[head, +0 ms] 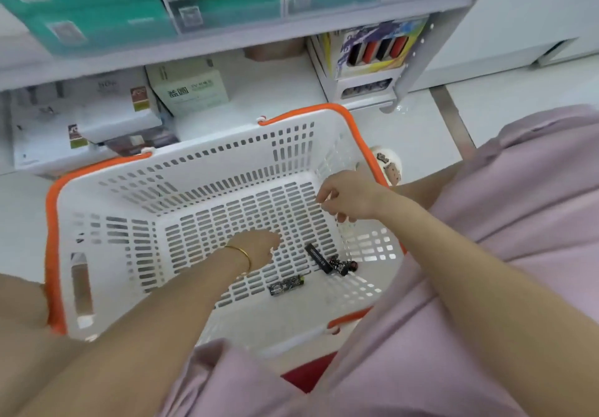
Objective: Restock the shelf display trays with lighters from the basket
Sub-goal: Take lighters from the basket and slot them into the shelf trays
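White basket (227, 163) holds just three lighters (287, 285), so we judge restocking nearly done. Our left hand (256, 248) reaches in, grasp hidden; our right hand (346, 196) hangs loosely curled, empty.

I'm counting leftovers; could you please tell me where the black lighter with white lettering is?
In the head view, the black lighter lies on the basket floor near its right wall, between the left hand and a patterned lighter.

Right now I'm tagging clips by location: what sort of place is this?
Probably a small shop aisle: a white shopping basket with orange handles, shelves stacked with teal boxes, and a display tray of lighters on the low shelf.
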Demonstrator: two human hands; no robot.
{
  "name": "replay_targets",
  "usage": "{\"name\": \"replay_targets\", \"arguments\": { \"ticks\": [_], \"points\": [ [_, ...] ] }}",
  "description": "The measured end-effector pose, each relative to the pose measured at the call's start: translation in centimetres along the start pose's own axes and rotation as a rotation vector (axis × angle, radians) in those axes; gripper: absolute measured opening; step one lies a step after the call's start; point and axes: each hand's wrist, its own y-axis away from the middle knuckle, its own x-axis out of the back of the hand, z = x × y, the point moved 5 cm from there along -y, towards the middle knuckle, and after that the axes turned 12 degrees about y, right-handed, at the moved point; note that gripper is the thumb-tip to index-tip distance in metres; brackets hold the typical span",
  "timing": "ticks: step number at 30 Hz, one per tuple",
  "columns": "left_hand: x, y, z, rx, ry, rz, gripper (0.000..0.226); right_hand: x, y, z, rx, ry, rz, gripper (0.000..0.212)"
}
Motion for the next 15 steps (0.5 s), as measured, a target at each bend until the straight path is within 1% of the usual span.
{"name": "replay_targets", "arguments": {
  "ticks": [2, 6, 9, 13, 15],
  "points": [
    [-2.5, -1.7, 0.1, -0.025, -0.037, -0.110, 0.040, -0.7, -0.4, 0.4, -0.016, 0.000, -0.015, 0.021],
    [-6.7, -4.5, 1.0, -0.068, -0.070, -0.197, 0.030, -0.7, -0.9, 0.7, -0.004, 0.004, 0.028, 0.024],
    [-8.6, -5.3, 1.4, -0.044, -0.109, -0.188, 0.028, 0.1, -1.4, 1.0, -0.020, -0.013, 0.070, 0.024],
    [-9.7, -5.8, 1.6, -0.044, -0.091, -0.134, 0.041, 0.4, -1.7, 1.3, -0.046, -0.040, 0.089, 0.023],
    [-10.1, -6.0, 1.4, -0.038, -0.086, -0.132, 0.043, 0.3, -1.7, 1.6, -0.063, -0.042, 0.087, 0.022]
  ]
}}
